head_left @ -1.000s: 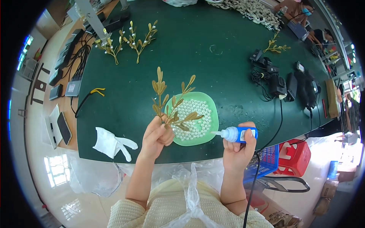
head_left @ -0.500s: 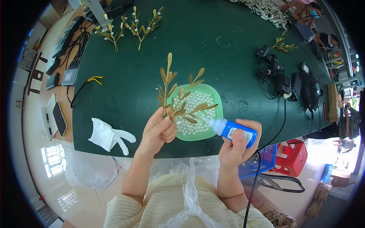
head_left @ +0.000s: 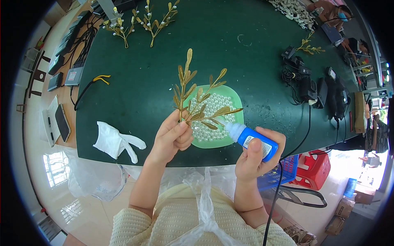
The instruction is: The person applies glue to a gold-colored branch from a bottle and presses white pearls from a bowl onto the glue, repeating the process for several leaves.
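Note:
My left hand (head_left: 174,133) pinches the base of a gold leafy branch (head_left: 183,88), whose sprigs fan out up and to the right. In my right hand (head_left: 259,155) is a blue glue bottle (head_left: 257,143) with a pale nozzle, tilted so its tip points up and left. That tip is close to the lower right sprig; whether it touches cannot be made out. Below the branch stands a light green tray (head_left: 237,98) holding many white pearl beads (head_left: 213,135).
Two gold branches with pearls (head_left: 152,28) lie at the far left. A white glove (head_left: 110,141) rests near the left front edge. Black adapters and cables (head_left: 308,88) crowd the right side. A plain gold sprig (head_left: 310,47) lies farther back. A co-worker (head_left: 333,15) sits far right.
The branch has shifted slightly to the right and turned a little in my left hand. The glue bottle remains close to the lower right sprig. The whole view has shifted slightly.

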`<state>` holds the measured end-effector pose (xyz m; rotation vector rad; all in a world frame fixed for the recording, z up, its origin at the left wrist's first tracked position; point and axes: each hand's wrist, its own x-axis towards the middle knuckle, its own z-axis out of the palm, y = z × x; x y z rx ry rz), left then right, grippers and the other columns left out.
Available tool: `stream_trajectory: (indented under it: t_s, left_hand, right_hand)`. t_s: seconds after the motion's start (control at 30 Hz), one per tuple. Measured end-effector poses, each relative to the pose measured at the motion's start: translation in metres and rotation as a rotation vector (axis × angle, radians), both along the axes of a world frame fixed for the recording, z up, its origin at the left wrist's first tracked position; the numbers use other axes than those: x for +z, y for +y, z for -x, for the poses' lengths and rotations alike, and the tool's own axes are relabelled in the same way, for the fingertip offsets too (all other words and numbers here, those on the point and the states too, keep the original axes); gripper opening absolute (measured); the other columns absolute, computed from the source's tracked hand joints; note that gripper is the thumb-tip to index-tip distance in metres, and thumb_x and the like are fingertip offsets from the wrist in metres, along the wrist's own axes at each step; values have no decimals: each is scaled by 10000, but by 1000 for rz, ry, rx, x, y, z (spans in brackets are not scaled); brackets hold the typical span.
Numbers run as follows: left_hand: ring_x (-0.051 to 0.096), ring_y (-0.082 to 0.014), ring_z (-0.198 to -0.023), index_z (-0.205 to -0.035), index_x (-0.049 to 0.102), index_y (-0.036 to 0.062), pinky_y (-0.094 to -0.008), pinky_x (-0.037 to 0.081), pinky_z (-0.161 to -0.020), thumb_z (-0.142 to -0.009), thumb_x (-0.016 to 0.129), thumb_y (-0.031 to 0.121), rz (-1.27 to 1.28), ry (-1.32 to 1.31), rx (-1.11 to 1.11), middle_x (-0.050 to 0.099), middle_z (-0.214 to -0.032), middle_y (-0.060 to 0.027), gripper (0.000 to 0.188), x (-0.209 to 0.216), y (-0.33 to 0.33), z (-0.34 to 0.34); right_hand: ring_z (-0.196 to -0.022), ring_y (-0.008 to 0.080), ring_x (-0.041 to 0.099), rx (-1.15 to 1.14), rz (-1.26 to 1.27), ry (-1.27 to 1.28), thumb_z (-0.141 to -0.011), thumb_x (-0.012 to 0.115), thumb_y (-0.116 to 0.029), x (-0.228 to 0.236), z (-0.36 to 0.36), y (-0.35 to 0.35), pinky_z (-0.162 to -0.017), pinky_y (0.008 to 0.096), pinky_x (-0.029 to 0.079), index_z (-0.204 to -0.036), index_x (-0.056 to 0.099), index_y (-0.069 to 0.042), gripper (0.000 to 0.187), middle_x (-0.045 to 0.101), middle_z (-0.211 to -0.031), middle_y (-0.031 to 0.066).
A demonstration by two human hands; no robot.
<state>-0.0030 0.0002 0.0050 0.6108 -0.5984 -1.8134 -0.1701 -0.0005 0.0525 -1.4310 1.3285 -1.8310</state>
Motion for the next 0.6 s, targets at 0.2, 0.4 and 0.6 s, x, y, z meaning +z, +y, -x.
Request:
stream_trajectory:
  t_s: [0.2,0.4,0.6]
  left_hand:
    - [151,-36,-373,-853,348,70,-205,114,-357,-867,433,246,4,3,-10,177,-482,58,195,-2,0,-1]
    - [175,-30,-418,-966,398,72,-190,138,-386,-882,418,202,30,100,-42,204,-522,62,156,-5,1,-3]
    - [176,-30,-422,-979,397,78,-191,137,-388,-885,412,205,28,104,-51,206,-527,62,159,-6,1,-4]
  right_hand:
    - [-648,100,441,-9,16,11,-729,567,-230,1,-3,0,-570,198,345,-834,477,13,280,480,-796,75]
    - [-653,110,445,-31,36,75,-730,560,-241,0,-3,2,-586,207,346,-830,474,7,281,484,-799,79]
    - [-660,112,443,-40,34,109,-734,554,-247,1,-4,3,-597,214,347,-834,470,4,283,486,-806,79]
